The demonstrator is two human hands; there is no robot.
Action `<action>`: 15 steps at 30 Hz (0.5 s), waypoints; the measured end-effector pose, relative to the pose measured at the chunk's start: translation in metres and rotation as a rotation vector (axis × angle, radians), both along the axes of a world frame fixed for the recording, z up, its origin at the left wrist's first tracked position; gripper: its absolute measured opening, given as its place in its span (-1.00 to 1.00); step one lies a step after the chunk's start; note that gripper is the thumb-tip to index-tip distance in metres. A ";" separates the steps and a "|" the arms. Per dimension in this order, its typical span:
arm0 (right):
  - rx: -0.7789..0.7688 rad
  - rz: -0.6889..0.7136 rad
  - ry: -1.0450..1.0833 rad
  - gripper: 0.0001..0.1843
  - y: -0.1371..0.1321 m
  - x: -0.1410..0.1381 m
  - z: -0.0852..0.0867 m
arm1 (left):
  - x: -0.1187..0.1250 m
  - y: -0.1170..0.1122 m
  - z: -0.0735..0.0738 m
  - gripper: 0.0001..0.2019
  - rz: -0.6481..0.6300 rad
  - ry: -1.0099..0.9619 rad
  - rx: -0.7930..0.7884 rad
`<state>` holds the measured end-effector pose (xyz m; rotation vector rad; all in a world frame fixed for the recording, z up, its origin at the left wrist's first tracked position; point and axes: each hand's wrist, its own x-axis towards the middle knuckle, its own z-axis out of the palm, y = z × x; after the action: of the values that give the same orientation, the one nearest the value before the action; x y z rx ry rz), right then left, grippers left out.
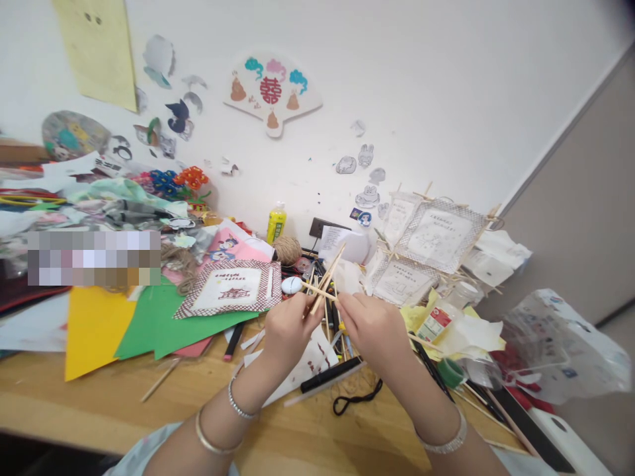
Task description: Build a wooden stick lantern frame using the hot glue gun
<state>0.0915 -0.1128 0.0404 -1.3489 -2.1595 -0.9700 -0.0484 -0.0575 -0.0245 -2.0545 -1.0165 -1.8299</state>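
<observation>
My left hand [292,325] is closed around several thin wooden sticks [333,263] that point up and away from me. Pinched in the fingers of my right hand [376,328] is the end of another wooden stick [317,289], which lies crosswise over the bundle. Both hands are close together above the cluttered middle of the table. Beneath them lie a white sheet with dark red marks [317,360], a black marker [331,374] and a looped black cord [358,398]. My fingers partly hide where the sticks meet.
Left are a drawn paper panel with a checkered border [233,291], green paper [143,324] and yellow paper [92,330]. Behind stand a twine ball [287,250] and yellow bottle [276,223]. A stick-framed paper lantern [436,235], green tape [450,373] and plastic bag [560,344] are right.
</observation>
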 end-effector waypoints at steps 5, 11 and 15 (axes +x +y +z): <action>-0.009 -0.004 -0.002 -0.72 0.000 -0.001 0.000 | -0.001 0.000 0.000 -0.66 -0.001 0.004 -0.047; -0.018 -0.006 0.005 -0.72 0.001 0.000 0.000 | 0.000 0.000 -0.002 -0.66 0.000 0.000 -0.040; -0.020 -0.008 0.008 -0.71 0.001 0.000 0.000 | 0.000 0.001 -0.002 -0.67 0.001 -0.004 -0.026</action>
<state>0.0914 -0.1116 0.0406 -1.3695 -2.1649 -0.9469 -0.0483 -0.0564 -0.0265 -2.0653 -1.0484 -1.8304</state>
